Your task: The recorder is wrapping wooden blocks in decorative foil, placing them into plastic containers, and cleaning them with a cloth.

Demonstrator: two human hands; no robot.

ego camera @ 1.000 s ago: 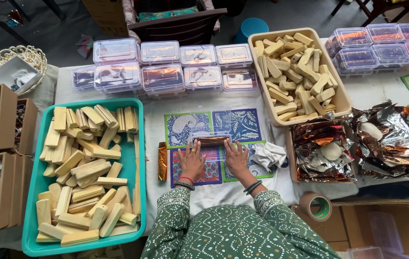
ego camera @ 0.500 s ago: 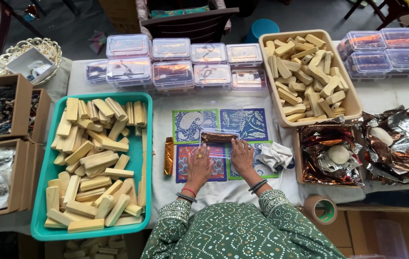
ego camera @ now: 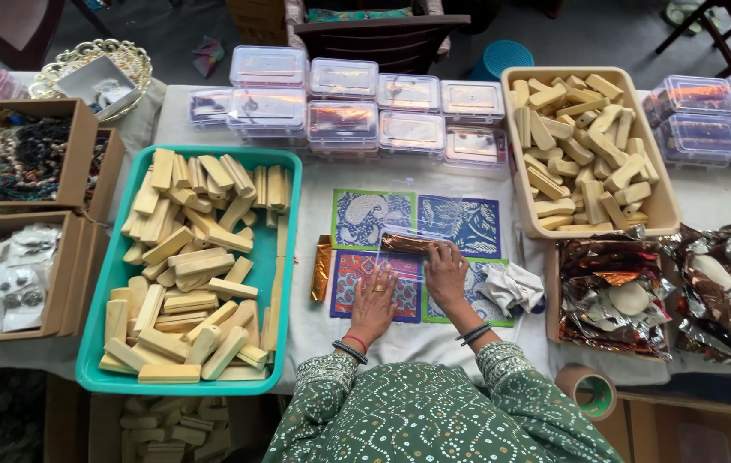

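Note:
Both my hands rest on a small clear plastic box [ego camera: 410, 249] that lies on patterned blue, red and green printed cards [ego camera: 417, 225] in the middle of the white table. Inside the box is a copper-foil wrapped bar [ego camera: 401, 243]. My left hand [ego camera: 374, 300] presses flat on the box's near left corner. Fingers of my right hand [ego camera: 446, 273] lie on its right side. Another foil-wrapped bar [ego camera: 321, 267] lies just left of the cards. A crumpled white cloth [ego camera: 511, 287] sits right of my right hand.
A teal tray [ego camera: 108, 279] of pale wooden-looking bars stands left; a beige tub [ego camera: 659, 193] of the same bars is at the right. Stacked clear lidded boxes [ego camera: 344, 107] line the back. Crumpled copper foil [ego camera: 691, 287], a tape roll [ego camera: 590, 390] and cardboard boxes [ego camera: 27, 154] of jewellery surround.
The view has shifted a little. My hands stay on the clear box over the cards, the right hand now further up on its right side.

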